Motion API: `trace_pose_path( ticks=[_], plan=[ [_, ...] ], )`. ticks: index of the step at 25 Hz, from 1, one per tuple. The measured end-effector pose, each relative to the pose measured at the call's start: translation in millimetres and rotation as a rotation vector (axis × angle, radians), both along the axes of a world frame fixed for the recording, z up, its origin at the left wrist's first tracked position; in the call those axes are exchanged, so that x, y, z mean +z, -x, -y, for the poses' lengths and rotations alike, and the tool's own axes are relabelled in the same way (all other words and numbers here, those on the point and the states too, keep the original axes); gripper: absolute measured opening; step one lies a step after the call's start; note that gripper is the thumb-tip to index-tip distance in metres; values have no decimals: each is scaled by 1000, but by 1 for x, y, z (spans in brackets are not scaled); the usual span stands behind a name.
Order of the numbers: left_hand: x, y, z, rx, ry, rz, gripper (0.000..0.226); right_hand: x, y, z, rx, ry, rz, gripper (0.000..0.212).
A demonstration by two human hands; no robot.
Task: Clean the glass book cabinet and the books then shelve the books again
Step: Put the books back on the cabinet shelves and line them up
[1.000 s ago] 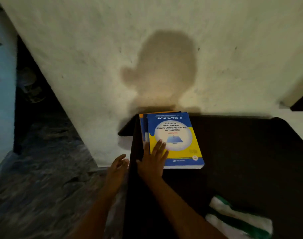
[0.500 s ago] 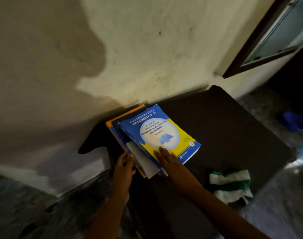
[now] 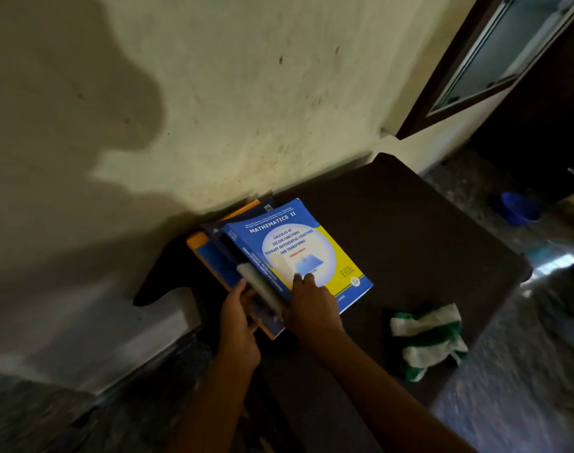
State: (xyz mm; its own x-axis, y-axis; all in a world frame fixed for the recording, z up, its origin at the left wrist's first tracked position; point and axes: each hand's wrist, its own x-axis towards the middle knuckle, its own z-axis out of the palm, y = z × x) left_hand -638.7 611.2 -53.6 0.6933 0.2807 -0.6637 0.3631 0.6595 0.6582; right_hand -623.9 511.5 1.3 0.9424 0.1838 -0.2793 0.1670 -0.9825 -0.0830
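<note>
Left hand (image 3: 238, 317) grips the near edge of the book stack (image 3: 214, 261) on a dark table (image 3: 409, 230), right hand (image 3: 311, 308) lies flat atop its Mathematics II textbook (image 3: 315, 237); likely gathering it, next a level two-handed lift for shelving.

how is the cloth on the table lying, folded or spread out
Neither: the cloth lies bunched in a loose, crumpled heap on the table, its green and white stripes creased.

Your dark bench (image 3: 409, 230) stands against the wall (image 3: 246, 93). A stack of books (image 3: 298, 250) lies at its far left corner, a blue-and-yellow maths title on top. A crumpled green-and-white cloth (image 3: 426, 338) lies well apart, near the right edge.
</note>
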Motion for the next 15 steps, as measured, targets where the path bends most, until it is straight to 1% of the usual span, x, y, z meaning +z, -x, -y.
trace_pose_path(
  ticks=[2, 3, 4, 6, 7, 9, 11, 13, 15],
  plan=[
    [5, -8, 1, -53, -3, 8, 13, 4, -10, -11, 44, 92, -19, 45],
    [3, -12, 1, -65, -22, 18, 10, 4, -12, -14, 59, 102, -24, 40],
    [-2, -17, 1, -85, -68, 41, 20, 3, -14, -15, 60, 93, -37, 37],
    [-11, -21, 0, -120, -215, 69, 42, -3, -18, -7, 27, 34, -43, 36],
    [-16, -22, 1, -135, -285, 68, 48, -5, -19, 1, -4, -13, -43, 35],
    [-19, -21, 4, -132, -343, 79, 57, -1, -19, 22, -68, -123, -32, 33],
    [-1, -20, 7, -138, -383, 125, 57, 9, -13, 46, -120, -199, -14, 34],
    [23, -19, 14, -159, -440, 169, 56, 22, -3, 71, -125, -244, 49, 36],
    [45, -14, 23, -192, -569, 231, 54, 33, 7, 97, -139, -281, 134, 37]
  ],
)
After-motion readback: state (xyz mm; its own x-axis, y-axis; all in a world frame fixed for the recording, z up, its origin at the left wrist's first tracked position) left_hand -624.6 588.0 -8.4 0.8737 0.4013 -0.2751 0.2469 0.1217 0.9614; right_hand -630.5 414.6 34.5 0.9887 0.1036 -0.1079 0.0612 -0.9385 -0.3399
